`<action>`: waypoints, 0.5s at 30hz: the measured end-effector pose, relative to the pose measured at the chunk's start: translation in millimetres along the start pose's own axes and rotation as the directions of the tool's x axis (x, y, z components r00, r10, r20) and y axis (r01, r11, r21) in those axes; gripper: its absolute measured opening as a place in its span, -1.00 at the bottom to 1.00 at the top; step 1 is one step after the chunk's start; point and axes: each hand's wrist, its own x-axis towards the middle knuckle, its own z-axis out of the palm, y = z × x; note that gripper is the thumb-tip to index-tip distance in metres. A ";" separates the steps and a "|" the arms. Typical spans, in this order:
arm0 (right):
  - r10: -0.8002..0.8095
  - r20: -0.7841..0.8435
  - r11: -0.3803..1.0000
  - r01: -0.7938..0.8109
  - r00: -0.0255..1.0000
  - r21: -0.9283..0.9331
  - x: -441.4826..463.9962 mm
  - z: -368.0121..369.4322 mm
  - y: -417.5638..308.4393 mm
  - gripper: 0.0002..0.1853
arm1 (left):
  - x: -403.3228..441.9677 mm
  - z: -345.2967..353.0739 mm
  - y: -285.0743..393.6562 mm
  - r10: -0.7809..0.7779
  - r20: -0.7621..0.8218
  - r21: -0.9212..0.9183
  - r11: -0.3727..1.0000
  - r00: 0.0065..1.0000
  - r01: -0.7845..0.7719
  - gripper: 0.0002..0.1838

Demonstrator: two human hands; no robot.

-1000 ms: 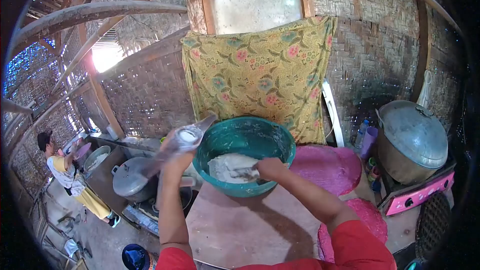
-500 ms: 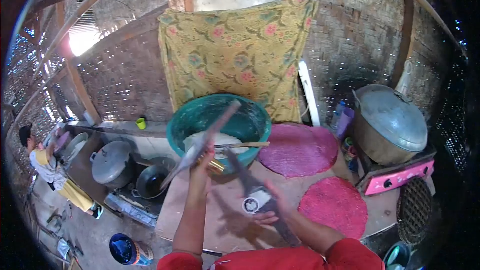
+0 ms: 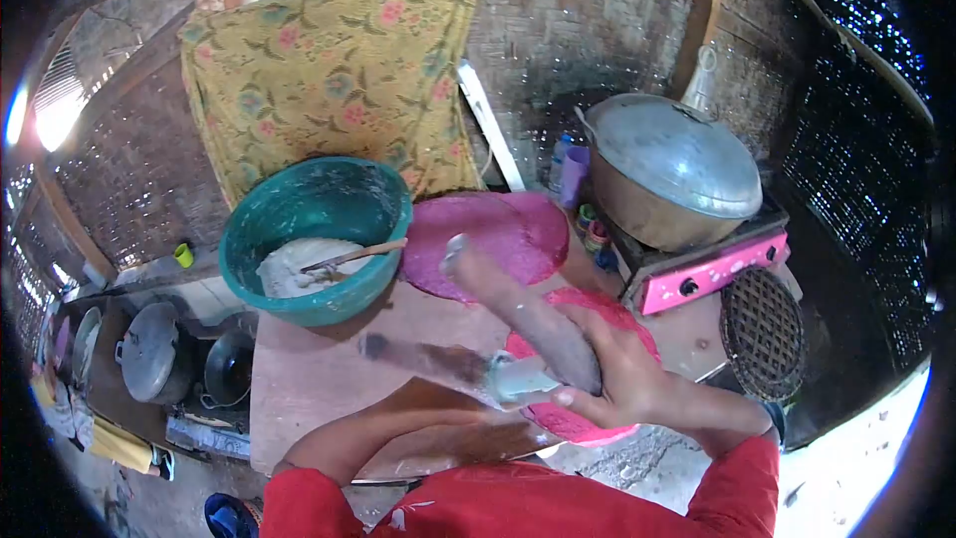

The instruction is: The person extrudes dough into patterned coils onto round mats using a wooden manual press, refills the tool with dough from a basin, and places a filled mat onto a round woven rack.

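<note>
A two-part wooden press, blurred by motion, is in the air over the table. Its upper bar slants down to the right. My right hand is closed round its lower right end. Just below lies the other bar, with a pale cylinder at its right end. My left hand is at this lower bar from underneath, its fingers mostly hidden. Whether the two parts are joined I cannot tell. To the left, a green basin holds white dough with a wooden-handled tool resting in it.
Two pink round mats lie on the table. A large lidded pot stands on a pink stove at right, beside a woven tray. More pots are at left, near another person.
My view has swung to the right. The two press parts, held apart before, have come close together and turned. My left hand has dropped from beside the basin toward my body.
</note>
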 end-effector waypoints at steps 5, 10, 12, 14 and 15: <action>0.199 0.098 0.980 -0.197 0.975 -0.024 -14.6 7.6 -0.6 -0.24 | 36.8 35.1 16.2 0.430 0.249 0.356 0.793 0.868 -0.495 -0.51; 0.217 0.131 0.976 -0.213 0.967 -0.048 -26.8 -8.8 36.2 -0.11 | 68.0 36.3 10.3 0.292 0.156 -0.109 0.955 0.944 -0.277 -0.39; 0.377 0.515 0.694 -0.603 0.770 0.394 -57.2 -41.6 82.4 0.06 | 80.5 23.6 14.3 0.310 0.244 -0.104 0.950 0.919 -0.293 -0.26; 0.125 0.754 0.248 -0.756 0.645 0.606 -70.9 -40.4 98.9 0.18 | 80.4 -3.8 53.2 0.544 0.244 0.157 0.795 0.803 -0.586 -0.08; 0.125 0.769 0.244 -0.771 0.626 0.588 -74.8 -38.3 96.9 0.18 | 81.8 -16.7 69.0 0.765 0.211 0.307 0.540 0.609 -0.784 0.02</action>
